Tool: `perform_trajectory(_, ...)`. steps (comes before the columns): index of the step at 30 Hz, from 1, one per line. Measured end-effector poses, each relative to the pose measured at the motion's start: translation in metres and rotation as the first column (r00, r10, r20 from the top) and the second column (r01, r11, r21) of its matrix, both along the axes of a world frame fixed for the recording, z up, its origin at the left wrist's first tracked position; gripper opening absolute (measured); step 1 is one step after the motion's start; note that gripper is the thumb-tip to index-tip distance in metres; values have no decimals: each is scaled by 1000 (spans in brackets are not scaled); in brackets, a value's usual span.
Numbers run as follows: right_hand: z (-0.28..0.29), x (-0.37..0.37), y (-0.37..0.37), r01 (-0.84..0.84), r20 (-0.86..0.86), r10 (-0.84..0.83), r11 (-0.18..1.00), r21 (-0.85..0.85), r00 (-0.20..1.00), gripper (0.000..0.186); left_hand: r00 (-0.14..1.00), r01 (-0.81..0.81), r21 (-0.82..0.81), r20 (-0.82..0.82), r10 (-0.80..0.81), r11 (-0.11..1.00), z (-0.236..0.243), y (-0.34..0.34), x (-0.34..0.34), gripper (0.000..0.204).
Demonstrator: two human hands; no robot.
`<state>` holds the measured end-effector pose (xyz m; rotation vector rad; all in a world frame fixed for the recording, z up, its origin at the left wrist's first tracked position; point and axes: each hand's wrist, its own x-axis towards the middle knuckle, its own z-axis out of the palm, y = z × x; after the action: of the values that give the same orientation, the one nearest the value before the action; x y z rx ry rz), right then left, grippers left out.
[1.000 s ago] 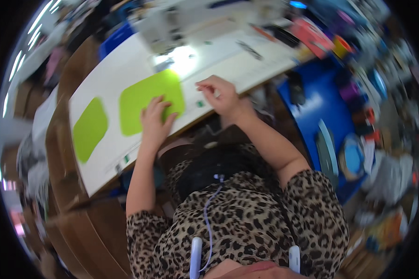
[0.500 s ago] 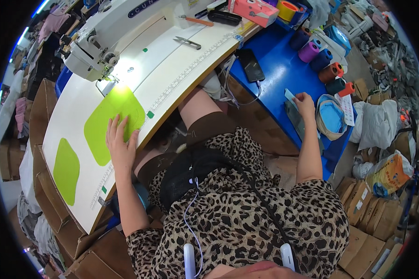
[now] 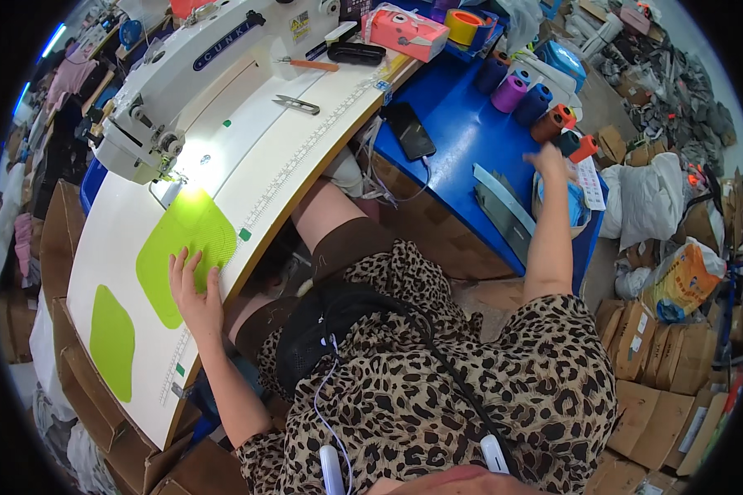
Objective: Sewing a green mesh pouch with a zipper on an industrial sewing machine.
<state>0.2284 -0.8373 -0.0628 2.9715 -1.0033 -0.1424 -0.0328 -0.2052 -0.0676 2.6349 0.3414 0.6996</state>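
White glare bleaches the green sheet (image 3: 180, 241) near its top; fisheye distortion bends edges.

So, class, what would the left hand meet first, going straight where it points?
Past the green sheet beneath it, the left hand would probably meet the sewing machine; depth is unclear.

Light lettering is borne by a dark oval plate (image 3: 229, 41) on the sewing machine (image 3: 169, 82), and dark marks by a yellow label (image 3: 300, 26) right of it. In front of the machine, a ruler (image 3: 293, 163) is finely marked; far right, a sheet (image 3: 590, 183) is printed too small to be read.
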Motion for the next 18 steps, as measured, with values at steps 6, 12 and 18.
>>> perform_trajectory(6,-75,-65,-114,-269,-314,221,956,-119,923,76,999,34,-27,-6,-34,999,-1,0,10,31)
perform_trajectory(12,18,-48,-127,-298,247,268,949,97,931,29,995,65,-109,86,-56,992,-1,3,15,28)
perform_trajectory(18,140,-70,54,-744,652,387,164,647,652,18,926,199,-212,360,-113,957,29,-34,11,26)
